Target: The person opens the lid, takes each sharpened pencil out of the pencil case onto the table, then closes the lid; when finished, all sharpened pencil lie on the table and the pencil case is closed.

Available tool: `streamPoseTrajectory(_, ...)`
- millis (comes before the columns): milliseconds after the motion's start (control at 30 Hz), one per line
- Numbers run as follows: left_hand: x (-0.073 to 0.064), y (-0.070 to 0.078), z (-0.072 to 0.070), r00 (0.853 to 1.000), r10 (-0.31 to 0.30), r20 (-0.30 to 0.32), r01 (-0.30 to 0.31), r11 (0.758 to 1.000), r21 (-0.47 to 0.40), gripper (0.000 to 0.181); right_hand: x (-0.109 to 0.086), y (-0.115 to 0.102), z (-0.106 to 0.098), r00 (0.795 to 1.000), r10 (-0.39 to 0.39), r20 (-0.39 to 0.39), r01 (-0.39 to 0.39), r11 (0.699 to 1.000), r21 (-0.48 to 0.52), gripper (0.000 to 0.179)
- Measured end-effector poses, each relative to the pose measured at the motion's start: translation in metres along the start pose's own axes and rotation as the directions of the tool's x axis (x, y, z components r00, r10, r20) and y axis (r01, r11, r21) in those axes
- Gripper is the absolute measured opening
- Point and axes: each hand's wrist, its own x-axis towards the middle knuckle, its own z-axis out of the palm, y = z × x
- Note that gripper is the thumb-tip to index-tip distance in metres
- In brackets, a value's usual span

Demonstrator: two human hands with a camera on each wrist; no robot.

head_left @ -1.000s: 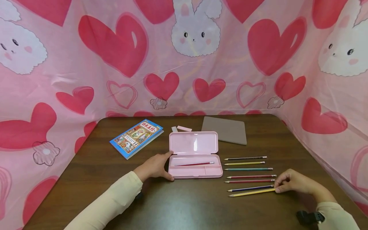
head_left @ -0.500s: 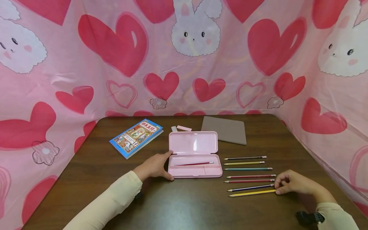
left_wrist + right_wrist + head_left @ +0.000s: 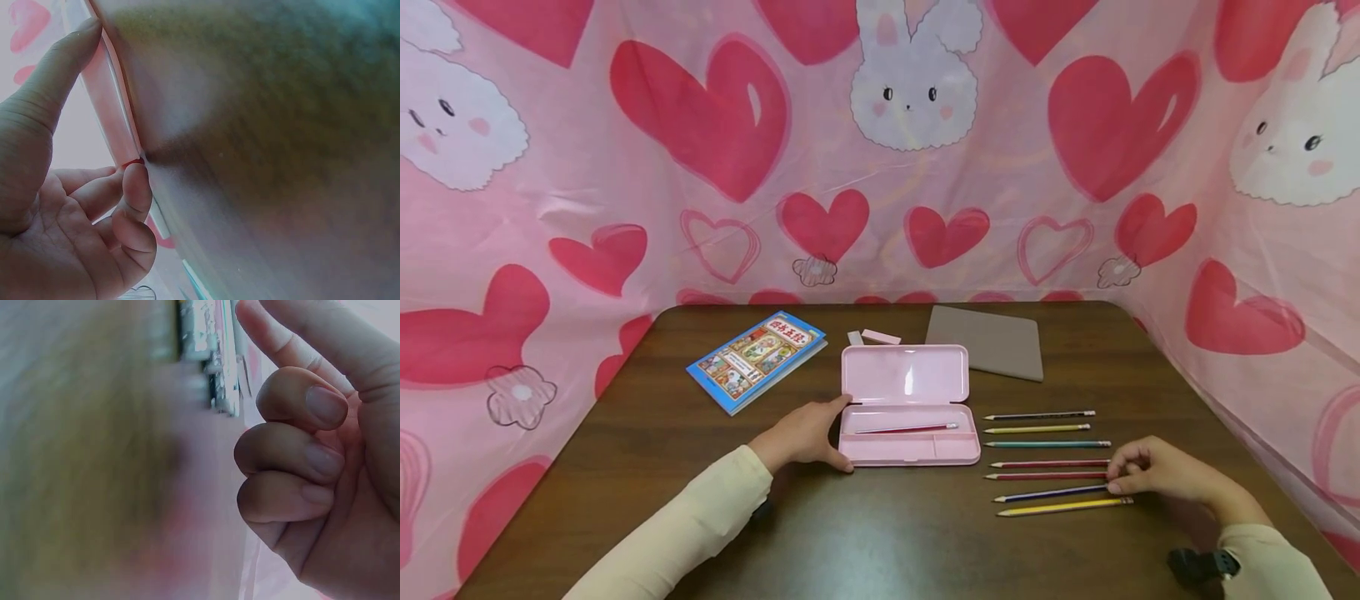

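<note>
A pink pencil case (image 3: 910,460) lies with its lid raised, one red pencil (image 3: 907,428) in its long compartment. My left hand (image 3: 801,433) holds the case's left end, thumb at the front corner and forefinger at the back. To the right of the case, several pencils lie in a spaced column, tips pointing left. With thumb and forefinger, my right hand (image 3: 1165,475) pinches the eraser end of a dark blue pencil (image 3: 1052,494), hiding that end. Just in front lies a yellow pencil (image 3: 1063,507). In the right wrist view, my other fingers (image 3: 290,447) are curled.
A blue-bordered book (image 3: 756,362) lies at the back left. Behind the case are a pink bar (image 3: 881,337) and a small white piece (image 3: 855,337). A grey-brown flat notebook (image 3: 992,342) lies partly behind the lid. Pink heart-printed cloth (image 3: 1015,167) surrounds the wooden table (image 3: 880,533).
My right hand has let go of the yellow pencil and moved slightly left and away from me, to the dark blue one. The left hand stays on the case.
</note>
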Motion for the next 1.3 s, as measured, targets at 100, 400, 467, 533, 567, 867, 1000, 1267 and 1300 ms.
streamPoseTrajectory(100, 0.000, 0.001, 0.000, 1.000, -0.006, 0.000, 0.006, 1.000, -0.006, 0.105, 0.007, -0.006, 0.000, 1.000, 0.004, -0.013, -0.004, 1.000, -0.013, 0.004)
streamPoseTrajectory(400, -0.001, 0.000, 0.000, 1.000, 0.004, 0.001, -0.004, 1.000, -0.010, 0.104, 0.036, -0.016, 0.001, 1.000, 0.002, -0.023, -0.003, 0.998, -0.062, 0.003)
streamPoseTrajectory(467, -0.001, 0.000, 0.000, 1.000, 0.009, 0.001, -0.009, 1.000, -0.008, 0.104, 0.044, -0.019, 0.002, 1.000, -0.010, -0.013, 0.009, 0.998, -0.061, 0.003)
streamPoseTrajectory(533, -0.001, 0.000, 0.000, 1.000, 0.015, -0.001, -0.015, 1.000, -0.002, 0.104, 0.051, -0.022, 0.003, 1.000, -0.004, -0.007, 0.004, 0.998, -0.062, 0.003)
streamPoseTrajectory(567, -0.001, 0.000, 0.000, 1.000, 0.017, 0.000, -0.017, 1.000, 0.002, 0.104, 0.055, -0.023, 0.003, 1.000, 0.000, -0.005, -0.001, 0.998, -0.064, 0.003)
streamPoseTrajectory(867, -0.001, 0.000, 0.000, 1.000, 0.009, -0.002, -0.009, 1.000, -0.011, 0.103, 0.091, -0.039, 0.004, 0.999, 0.004, 0.042, 0.001, 0.995, -0.101, 0.009)
streamPoseTrajectory(1000, 0.000, -0.001, 0.000, 1.000, 0.007, -0.004, -0.007, 1.000, -0.004, 0.103, 0.107, -0.046, 0.005, 0.998, 0.012, 0.055, -0.005, 0.991, -0.133, 0.010)
streamPoseTrajectory(1267, 0.000, -0.001, 0.002, 1.000, 0.022, -0.018, -0.021, 1.000, 0.017, 0.105, 0.139, -0.049, 0.017, 0.994, -0.060, 0.086, 0.072, 0.986, -0.149, 0.011)
streamPoseTrajectory(1300, 0.000, -0.002, 0.002, 1.000, 0.019, -0.016, -0.019, 1.000, 0.018, 0.105, 0.142, -0.051, 0.019, 0.994, -0.060, 0.088, 0.073, 0.986, -0.151, 0.011)
